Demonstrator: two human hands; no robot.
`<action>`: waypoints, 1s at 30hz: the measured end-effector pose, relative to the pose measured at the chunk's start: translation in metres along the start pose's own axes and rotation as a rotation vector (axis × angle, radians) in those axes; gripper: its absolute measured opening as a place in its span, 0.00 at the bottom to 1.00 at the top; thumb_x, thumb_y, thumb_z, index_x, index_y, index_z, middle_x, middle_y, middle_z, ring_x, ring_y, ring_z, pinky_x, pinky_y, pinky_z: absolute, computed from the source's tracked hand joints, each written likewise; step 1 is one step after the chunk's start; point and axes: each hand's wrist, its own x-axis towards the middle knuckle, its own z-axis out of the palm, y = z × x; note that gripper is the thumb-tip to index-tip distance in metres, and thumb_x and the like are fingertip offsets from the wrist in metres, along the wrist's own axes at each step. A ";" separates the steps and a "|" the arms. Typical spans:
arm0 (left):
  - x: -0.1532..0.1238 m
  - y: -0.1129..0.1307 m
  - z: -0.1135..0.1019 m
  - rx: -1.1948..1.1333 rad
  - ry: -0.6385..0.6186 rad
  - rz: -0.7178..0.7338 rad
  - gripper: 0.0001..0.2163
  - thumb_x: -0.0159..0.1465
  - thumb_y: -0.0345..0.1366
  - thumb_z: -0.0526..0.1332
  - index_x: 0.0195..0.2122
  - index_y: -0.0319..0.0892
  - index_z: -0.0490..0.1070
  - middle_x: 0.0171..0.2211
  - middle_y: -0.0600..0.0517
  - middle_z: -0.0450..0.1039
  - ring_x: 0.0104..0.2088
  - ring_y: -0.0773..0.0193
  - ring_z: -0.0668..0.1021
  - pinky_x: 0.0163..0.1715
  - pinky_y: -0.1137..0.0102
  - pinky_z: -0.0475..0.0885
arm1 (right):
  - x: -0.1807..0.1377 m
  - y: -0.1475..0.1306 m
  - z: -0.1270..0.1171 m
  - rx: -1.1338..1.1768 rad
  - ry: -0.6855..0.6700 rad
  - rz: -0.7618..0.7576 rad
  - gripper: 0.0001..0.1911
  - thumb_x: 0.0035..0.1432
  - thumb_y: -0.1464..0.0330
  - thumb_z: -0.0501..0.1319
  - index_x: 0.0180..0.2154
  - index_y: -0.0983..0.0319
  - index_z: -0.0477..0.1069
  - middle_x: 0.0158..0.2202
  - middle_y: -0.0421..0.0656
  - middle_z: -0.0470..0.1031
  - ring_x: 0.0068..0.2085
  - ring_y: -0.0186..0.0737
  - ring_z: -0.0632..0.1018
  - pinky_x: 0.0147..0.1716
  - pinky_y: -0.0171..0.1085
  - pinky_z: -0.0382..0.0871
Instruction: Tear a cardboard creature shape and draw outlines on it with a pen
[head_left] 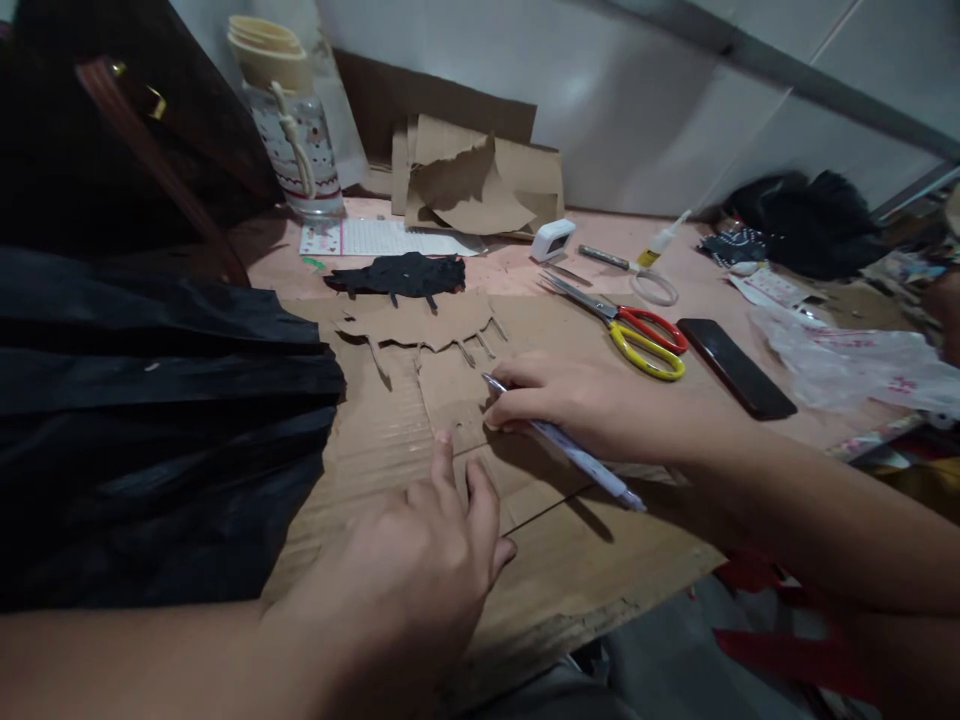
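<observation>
My right hand [555, 400] is closed around a pale purple pen [585, 462], whose tip points away to the upper left. Its fingers rest on a small cut piece of brown cardboard [450, 390]. My left hand [427, 540] lies on the cardboard nearer to me, its index finger stretched onto the lower edge of that piece and its thumb apart. Just beyond sits a jagged cardboard cutout with thin strips [427, 325]. Farther back is a similar shape covered in black [405, 274]. All this lies over a large cardboard sheet [382, 450].
Red-and-yellow-handled scissors [626, 325] and a black phone [735, 368] lie to the right. Crumpled black sheeting [165, 430] covers the left. At the back stand a bottle [292, 140] and folded cardboard [487, 185]. A small glue bottle [656, 247] and clear plastic bag [847, 350] are at right.
</observation>
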 end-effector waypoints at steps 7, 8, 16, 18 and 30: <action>-0.001 -0.001 0.000 -0.001 0.022 0.010 0.22 0.70 0.42 0.56 0.54 0.26 0.77 0.50 0.13 0.72 0.21 0.48 0.80 0.14 0.68 0.66 | -0.021 0.012 -0.015 -0.031 0.015 0.110 0.12 0.67 0.74 0.57 0.45 0.56 0.77 0.44 0.43 0.74 0.44 0.42 0.75 0.44 0.39 0.66; -0.001 -0.001 0.000 -0.001 0.028 0.009 0.22 0.70 0.42 0.56 0.54 0.26 0.77 0.50 0.13 0.72 0.21 0.49 0.80 0.14 0.68 0.66 | -0.025 0.020 -0.018 -0.042 0.085 0.129 0.10 0.67 0.73 0.59 0.44 0.56 0.77 0.43 0.43 0.75 0.43 0.43 0.75 0.43 0.40 0.66; 0.000 0.000 0.004 -0.017 0.056 -0.011 0.21 0.68 0.42 0.59 0.52 0.28 0.78 0.49 0.17 0.75 0.20 0.50 0.79 0.14 0.67 0.67 | -0.042 0.096 -0.007 -0.058 0.527 0.392 0.10 0.60 0.59 0.67 0.37 0.59 0.75 0.37 0.44 0.77 0.37 0.44 0.76 0.40 0.44 0.69; 0.000 0.002 0.006 0.002 0.071 -0.020 0.21 0.68 0.42 0.59 0.51 0.29 0.78 0.50 0.16 0.75 0.21 0.49 0.80 0.14 0.66 0.68 | -0.039 0.088 -0.001 0.113 0.630 0.416 0.14 0.63 0.54 0.66 0.37 0.59 0.74 0.38 0.45 0.78 0.39 0.45 0.78 0.43 0.46 0.72; -0.001 -0.009 -0.004 -0.004 -0.047 0.079 0.20 0.73 0.38 0.54 0.57 0.31 0.76 0.52 0.22 0.76 0.31 0.49 0.85 0.21 0.68 0.77 | 0.003 0.009 0.050 1.401 0.577 0.169 0.20 0.66 0.48 0.61 0.42 0.58 0.70 0.53 0.46 0.80 0.53 0.43 0.82 0.55 0.49 0.75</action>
